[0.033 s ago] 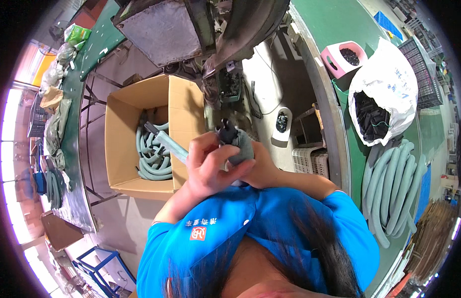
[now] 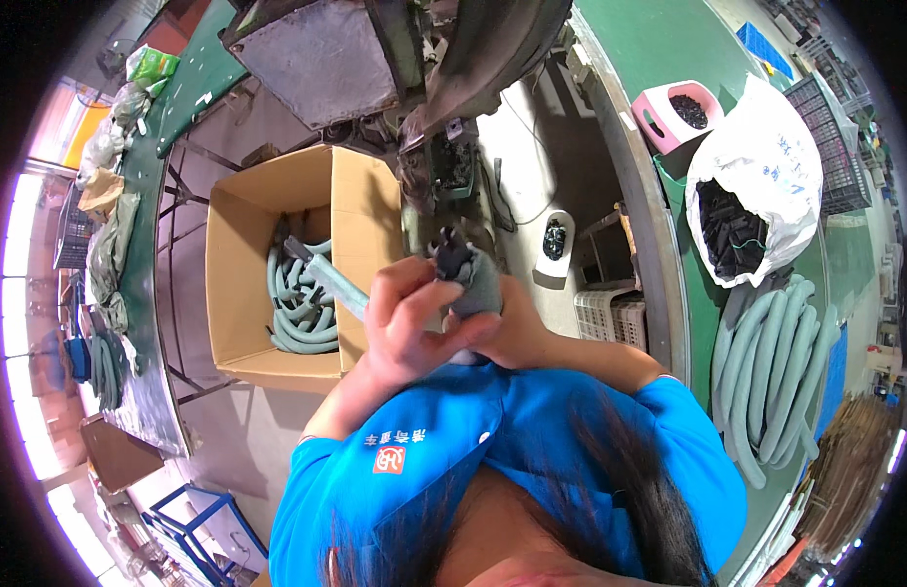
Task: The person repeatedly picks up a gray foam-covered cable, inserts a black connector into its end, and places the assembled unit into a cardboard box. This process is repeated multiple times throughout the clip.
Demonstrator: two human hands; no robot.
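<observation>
My left hand [image 2: 409,311] and my right hand [image 2: 517,323] meet in front of my chest. Between them stands the end of a grey-green padded tube [image 2: 481,289], with a black pronged end piece [image 2: 453,256] poking out of its top. My right hand wraps the tube from behind, its fingers mostly hidden. Left thumb and fingers are closed about the tube's near side, by the black piece. From my left hand a grey-green length [image 2: 338,286] with a dark tip slants over the carton; whether it belongs to the same tube is hidden by the hand.
An open carton [image 2: 365,210] with several grey-green tubes stands at left. A machine [image 2: 316,68] is ahead. On the right-hand green bench [image 2: 634,39] are a pink bin [image 2: 654,122], a white sack [image 2: 766,137] of black parts and a tube pile [image 2: 776,362]. A white scoop-like tray [image 2: 554,256] lies lower.
The tube end and its black piece have shifted slightly up and right and turned a little, and the padding's rim shows more. Both hands keep their hold.
</observation>
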